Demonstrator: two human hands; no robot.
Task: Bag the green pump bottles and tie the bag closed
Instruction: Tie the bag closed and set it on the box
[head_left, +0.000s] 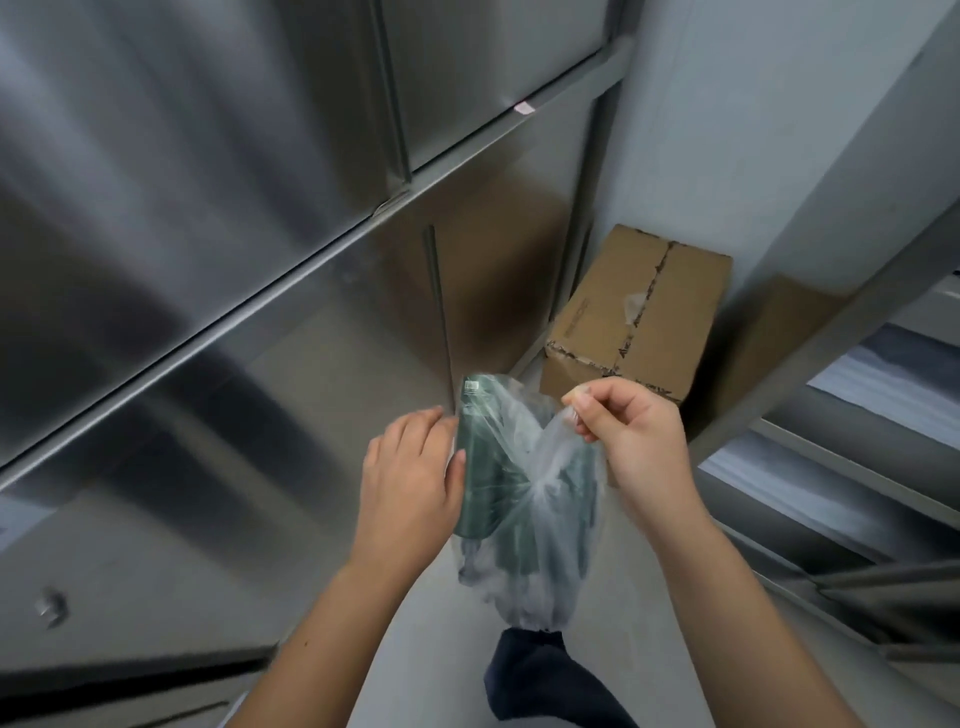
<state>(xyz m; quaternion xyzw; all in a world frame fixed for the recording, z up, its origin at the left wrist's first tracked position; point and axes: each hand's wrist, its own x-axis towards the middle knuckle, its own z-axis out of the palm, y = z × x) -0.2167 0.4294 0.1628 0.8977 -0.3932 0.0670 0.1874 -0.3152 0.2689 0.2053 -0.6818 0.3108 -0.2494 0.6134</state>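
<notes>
One bag (550, 467) between | right hand (634, 436) pinches it | left hand (410, 483) grips bottle (480, 467)

Left hand (413, 467) grips bag (540, 478) side; right hand (628, 431) raised, pinches bag edge

Dark green bottles (480, 467) show through a clear, whitish plastic bag (540, 587). The cardboard box (634, 322) is plain brown; the cabinet (182, 182) is brushed silver-grey steel.

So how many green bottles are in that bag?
2 clearly: one bottle against the left hand, another bottle below the right hand. The bag may hide more.
</notes>
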